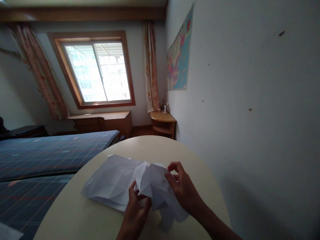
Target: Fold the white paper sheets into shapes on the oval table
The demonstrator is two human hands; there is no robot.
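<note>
A crumpled sheet of white paper, full of creases and folds, is between my two hands above the round table. My left hand grips its lower left edge, fingers curled around the folds. At its upper right edge, my right hand pinches the paper between thumb and fingers. More creased white paper lies flatter on the table to the left, partly beneath the piece in my hands. Whether the two are joined is hidden by the folds.
The round cream table stands beside a white wall on the right. A bed with a plaid mattress is at the left. Beyond are a wooden desk, a corner shelf and a window. Some white paper shows at lower left.
</note>
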